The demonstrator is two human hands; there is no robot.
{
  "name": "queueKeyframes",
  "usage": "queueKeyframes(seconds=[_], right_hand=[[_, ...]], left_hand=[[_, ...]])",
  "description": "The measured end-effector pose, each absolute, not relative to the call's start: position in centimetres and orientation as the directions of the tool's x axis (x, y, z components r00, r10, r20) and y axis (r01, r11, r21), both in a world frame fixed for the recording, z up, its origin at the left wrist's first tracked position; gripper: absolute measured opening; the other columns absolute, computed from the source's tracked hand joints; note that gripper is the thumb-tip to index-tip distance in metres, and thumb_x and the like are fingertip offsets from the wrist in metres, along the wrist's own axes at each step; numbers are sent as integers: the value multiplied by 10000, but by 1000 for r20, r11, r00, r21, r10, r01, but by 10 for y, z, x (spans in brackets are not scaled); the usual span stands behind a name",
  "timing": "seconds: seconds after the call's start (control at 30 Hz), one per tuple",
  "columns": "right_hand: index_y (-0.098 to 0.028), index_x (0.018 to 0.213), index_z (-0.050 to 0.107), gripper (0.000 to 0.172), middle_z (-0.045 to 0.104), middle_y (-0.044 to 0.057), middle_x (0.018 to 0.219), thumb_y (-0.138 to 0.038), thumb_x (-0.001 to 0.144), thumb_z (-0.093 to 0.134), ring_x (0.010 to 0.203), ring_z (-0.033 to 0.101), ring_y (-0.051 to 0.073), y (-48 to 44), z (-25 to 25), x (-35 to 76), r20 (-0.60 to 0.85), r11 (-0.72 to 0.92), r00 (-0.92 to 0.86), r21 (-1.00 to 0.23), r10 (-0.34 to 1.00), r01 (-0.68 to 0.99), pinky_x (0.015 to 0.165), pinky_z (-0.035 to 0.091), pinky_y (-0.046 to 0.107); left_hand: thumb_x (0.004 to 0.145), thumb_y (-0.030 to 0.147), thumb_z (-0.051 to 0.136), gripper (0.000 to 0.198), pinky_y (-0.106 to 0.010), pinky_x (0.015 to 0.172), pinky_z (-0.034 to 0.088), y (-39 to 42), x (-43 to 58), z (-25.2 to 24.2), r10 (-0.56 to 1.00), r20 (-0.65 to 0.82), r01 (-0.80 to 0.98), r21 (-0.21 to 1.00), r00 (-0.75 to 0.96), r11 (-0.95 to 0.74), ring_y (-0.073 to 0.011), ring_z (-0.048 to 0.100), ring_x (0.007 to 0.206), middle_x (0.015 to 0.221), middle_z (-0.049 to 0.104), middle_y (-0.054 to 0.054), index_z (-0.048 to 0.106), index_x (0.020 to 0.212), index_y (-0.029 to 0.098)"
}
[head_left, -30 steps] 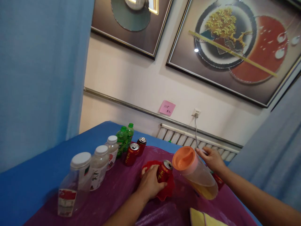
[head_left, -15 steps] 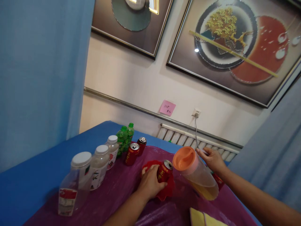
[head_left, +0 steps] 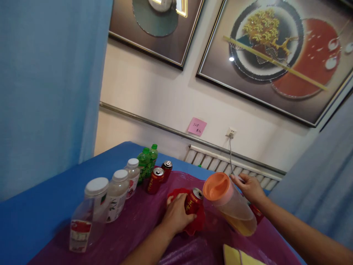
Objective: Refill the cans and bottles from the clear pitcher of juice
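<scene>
My left hand is wrapped round a red drink can that stands in a red dish on the purple cloth. My right hand grips the handle side of a clear plastic pitcher with an orange lid. The pitcher is tilted toward the can, and yellow liquid lies in its lower part.
A row of bottles and cans runs along the left: three white-capped clear bottles, two green bottles and two red cans. A yellow cloth lies at the bottom edge. Blue table cover, curtains, radiator and wall behind.
</scene>
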State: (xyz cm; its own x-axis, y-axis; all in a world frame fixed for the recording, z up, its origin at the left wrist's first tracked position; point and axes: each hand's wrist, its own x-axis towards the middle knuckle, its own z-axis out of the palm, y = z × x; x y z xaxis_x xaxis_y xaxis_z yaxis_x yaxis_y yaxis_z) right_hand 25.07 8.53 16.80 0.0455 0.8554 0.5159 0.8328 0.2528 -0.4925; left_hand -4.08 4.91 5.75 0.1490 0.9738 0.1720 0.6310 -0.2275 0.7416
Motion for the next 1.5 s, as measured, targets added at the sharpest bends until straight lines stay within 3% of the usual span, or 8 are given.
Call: queueKeyframes(seconds=[1.5], right_hand=[[-246,536,359,527,277,-67,522,-650,796,576,489,295,103,79,168,247,513,270,43,-520,857,810,452,238,248]], left_hand=[[647,369,804,625,-456,1169,220,45,-41,64,977,123,645,735,173,-206,-301,564,1297,1342,659,-103,612,1223,223]])
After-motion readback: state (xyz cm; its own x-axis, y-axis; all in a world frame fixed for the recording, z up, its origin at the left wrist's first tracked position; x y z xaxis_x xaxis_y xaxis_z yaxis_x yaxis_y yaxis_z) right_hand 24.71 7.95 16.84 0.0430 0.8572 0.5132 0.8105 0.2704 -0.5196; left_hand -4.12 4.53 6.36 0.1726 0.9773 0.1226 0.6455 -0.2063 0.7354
